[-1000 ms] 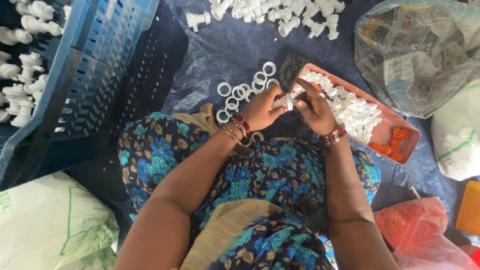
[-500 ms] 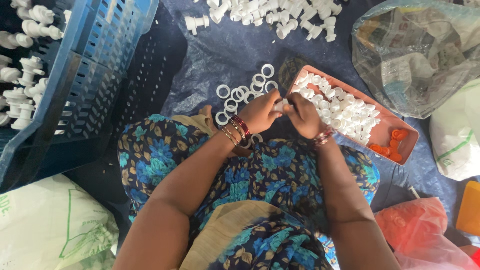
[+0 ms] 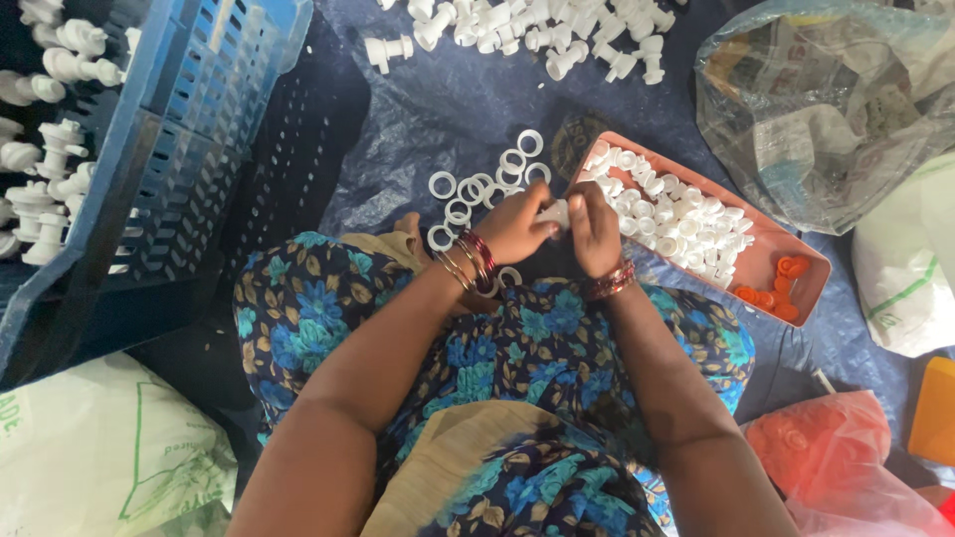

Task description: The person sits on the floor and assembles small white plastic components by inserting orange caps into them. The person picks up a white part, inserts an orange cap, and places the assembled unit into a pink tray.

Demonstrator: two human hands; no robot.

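— White plastic, that little moulded fitting (image 3: 553, 212) she has pinched between both hands, just above her lap and beside the near end of the shallow orange plastic tray (image 3: 808, 261).

— Both hands on it?

— Yes. Her left hand (image 3: 514, 225) closes its fingertips on one side, her right hand (image 3: 594, 227) wraps the other; most of the piece is hidden under the fingers.

— Heavy?

— I'd judge it very light, stiff and smooth, probably a bit slick. Small enough to slip, so fingertip holds on opposite ends seem right, not a palm grip.

— Fragile?

— Doubt it. The same sort of white plastic caps (image 3: 668, 207) lie heaped in the tray, with a few small orange plastic pieces (image 3: 772, 290) at its far corner.

— And the loose bits?

— Thin white plastic rings (image 3: 484, 187) are scattered on the dark blue plastic sheet (image 3: 438, 99), just beyond her left hand. Those look flat and fiddly; I'd lift one by its edge.

— The crate?

— Blue slatted plastic crate (image 3: 189, 129), well to her left, holding larger white fittings (image 3: 60, 70).
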